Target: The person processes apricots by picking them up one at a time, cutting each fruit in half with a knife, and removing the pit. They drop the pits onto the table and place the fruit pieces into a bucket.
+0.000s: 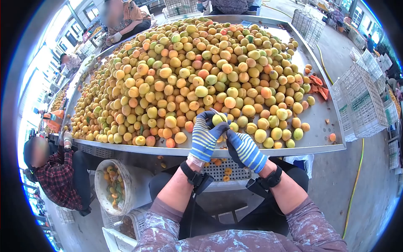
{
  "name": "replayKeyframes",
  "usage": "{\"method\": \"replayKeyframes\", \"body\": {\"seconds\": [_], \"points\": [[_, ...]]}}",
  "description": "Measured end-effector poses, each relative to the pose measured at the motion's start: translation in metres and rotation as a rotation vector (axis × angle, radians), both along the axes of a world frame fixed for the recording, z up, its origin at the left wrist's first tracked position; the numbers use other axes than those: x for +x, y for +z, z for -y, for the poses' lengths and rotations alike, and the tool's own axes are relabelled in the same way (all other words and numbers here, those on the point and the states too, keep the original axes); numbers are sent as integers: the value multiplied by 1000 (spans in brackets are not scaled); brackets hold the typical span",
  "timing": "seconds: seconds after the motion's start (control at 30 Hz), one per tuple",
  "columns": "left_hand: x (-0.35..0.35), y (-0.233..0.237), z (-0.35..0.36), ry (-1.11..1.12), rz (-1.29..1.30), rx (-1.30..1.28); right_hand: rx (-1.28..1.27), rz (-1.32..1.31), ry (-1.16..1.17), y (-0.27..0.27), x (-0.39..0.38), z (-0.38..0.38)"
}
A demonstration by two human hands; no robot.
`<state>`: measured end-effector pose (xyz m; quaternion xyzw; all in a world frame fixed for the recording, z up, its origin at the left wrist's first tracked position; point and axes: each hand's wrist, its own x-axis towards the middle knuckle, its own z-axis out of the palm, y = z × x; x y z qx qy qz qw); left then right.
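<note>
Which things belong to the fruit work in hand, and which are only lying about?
In the work:
- left hand and right hand, at the held fruit
- fruit pile
- metal table
- crate below, holding fruit pieces

Apparently lying about:
- orange cloth on the table
- yellow hose on the floor

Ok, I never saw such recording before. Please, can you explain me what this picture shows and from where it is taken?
There is no machine: one camera on a person's head looks down at their own gloved hands. A large heap of apricot-like fruit lies on a metal table, with an orange cloth-like item on the right. The left hand holds a yellow-green fruit; the right hand is close against it. Whether it grips a tool is unclear.
</note>
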<state>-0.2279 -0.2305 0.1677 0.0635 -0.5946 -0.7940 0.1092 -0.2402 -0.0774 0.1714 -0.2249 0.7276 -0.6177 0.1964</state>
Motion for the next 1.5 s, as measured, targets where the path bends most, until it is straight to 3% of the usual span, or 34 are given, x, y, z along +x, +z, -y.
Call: {"method": "replayKeyframes", "body": {"seconds": [0.1, 0.13, 0.17, 0.23, 0.27, 0.43, 0.5, 0.53, 0.57, 0.63, 0.67, 0.73, 0.77, 0.87, 0.93, 0.97, 1.03, 1.1, 1.17, 1.27, 1.33, 1.5], "points": [[0, -6, 2, -29, -22, 3, 13, -37, -19, 1, 1, 0], [-1, -8, 2, -47, -45, 15, 24, 163, -74, -1, 1, 1], [-2, -2, 0, -64, -69, 29, 25, 161, -74, -2, 1, 2], [2, 7, -6, -62, -57, 155, 276, -428, -261, -4, 2, 2], [4, 13, -8, -63, -42, 278, 262, -365, -247, 18, 6, 2], [0, -10, -2, -94, 13, 525, 42, -297, -373, 10, -4, 0], [2, 2, -7, -63, 99, 316, 18, -328, -403, 6, -11, -1], [7, 7, -10, -74, 170, 108, -132, -207, -382, 2, -14, 2], [6, 7, -15, -52, 44, 4, -162, -174, -393, 2, -15, 3], [11, 11, -20, -16, -33, -296, -181, 143, -305, 9, -20, -4], [12, 11, -20, -22, -29, -294, -262, 304, -226, 24, -18, -8], [11, 12, -20, 32, -350, -682, -278, 339, -184, 26, -18, -12], [11, 10, -21, 29, -350, -681, -293, 373, -137, 27, -18, -13], [12, 9, -27, 66, -441, -590, -360, 211, -220, 21, -15, -4], [20, 21, -31, -8, -104, 53, -405, 99, -252, 19, -13, -3], [17, 14, -24, -6, -103, 53, -405, 101, -250, 21, -12, -4], [9, -7, -4, -361, 71, 262, -220, -236, -251, 23, -14, -8], [12, -5, -15, -296, 137, 362, -92, -361, -178, 21, -18, -11], [13, -4, -11, -397, 67, 443, -139, -238, -130, 21, -17, -11], [14, 1, -11, -389, 94, 631, -166, -306, -259, 13, -18, -8], [13, -3, -7, -332, 150, 690, -78, -226, -276, 12, -16, -14], [8, -17, 6, -231, 208, 770, -141, -49, -156, 12, -1, -19]]}}
